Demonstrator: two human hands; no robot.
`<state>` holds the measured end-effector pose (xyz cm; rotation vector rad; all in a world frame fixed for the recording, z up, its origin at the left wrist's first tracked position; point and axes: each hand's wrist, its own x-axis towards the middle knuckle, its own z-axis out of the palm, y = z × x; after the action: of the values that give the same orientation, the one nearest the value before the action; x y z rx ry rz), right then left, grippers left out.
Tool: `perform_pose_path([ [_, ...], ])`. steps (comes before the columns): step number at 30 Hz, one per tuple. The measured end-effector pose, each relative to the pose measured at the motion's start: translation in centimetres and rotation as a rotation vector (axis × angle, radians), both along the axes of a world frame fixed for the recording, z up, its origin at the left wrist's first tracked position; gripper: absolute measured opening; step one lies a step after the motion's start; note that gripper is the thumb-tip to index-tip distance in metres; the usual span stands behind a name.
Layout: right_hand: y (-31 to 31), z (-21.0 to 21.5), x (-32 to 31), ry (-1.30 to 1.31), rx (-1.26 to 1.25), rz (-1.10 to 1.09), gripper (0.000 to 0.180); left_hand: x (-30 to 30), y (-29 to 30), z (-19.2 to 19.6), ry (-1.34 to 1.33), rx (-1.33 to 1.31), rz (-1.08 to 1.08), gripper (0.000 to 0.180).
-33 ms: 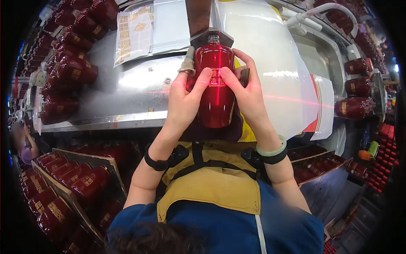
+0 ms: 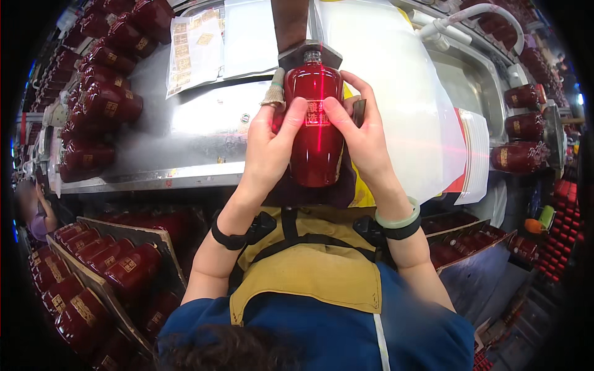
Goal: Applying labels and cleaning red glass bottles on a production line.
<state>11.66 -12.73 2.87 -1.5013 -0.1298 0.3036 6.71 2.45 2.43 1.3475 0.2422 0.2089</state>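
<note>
A glossy dark red bottle (image 2: 316,157) lies in front of me, its clear neck pointing away toward a metal stop (image 2: 329,55). On its upper face sits a square gold label (image 2: 318,113), crossed by a red light line. My left hand (image 2: 272,136) is closed around the bottle's left side, thumb by the label's edge; a knitted cover (image 2: 274,91) wraps its index finger. From the other side my right hand (image 2: 363,137) grips the bottle, its thumb at the label's right edge. A small dark piece (image 2: 359,114) shows by the right fingers; its kind is unclear.
Sheets of gold labels (image 2: 197,52) lie on the metal table (image 2: 185,123). A translucent sheet (image 2: 396,117) covers the right side, near a sink (image 2: 476,80). Red bottles (image 2: 111,102) stand at left; wooden-sided crates (image 2: 117,290) of bottles flank me. Someone (image 2: 40,210) is at far left.
My thumbs have moved slightly apart over the label, so more of it shows. The bottle and the rest of both hands look the same.
</note>
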Motion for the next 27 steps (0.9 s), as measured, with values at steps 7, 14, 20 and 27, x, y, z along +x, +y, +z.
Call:
perform_pose_path([
  [7,0.5,0.2,0.1,0.003,0.03,-0.02,0.063,0.1,0.2,0.3,-0.017,0.123,-0.039,0.058],
  [14,0.1,1.5,0.5,0.101,0.073,-0.008,0.058,0.2,0.4,1.0,0.032,-0.303,-0.02,0.05],
  [20,-0.1,0.2,0.5,0.05,0.072,0.012,0.066,0.1,0.1,0.5,-0.017,-0.156,-0.017,0.062],
  [27,-0.1,0.6,0.6,0.074,0.112,0.03,0.067,-0.1,0.2,0.4,-0.004,-0.104,-0.061,0.072],
])
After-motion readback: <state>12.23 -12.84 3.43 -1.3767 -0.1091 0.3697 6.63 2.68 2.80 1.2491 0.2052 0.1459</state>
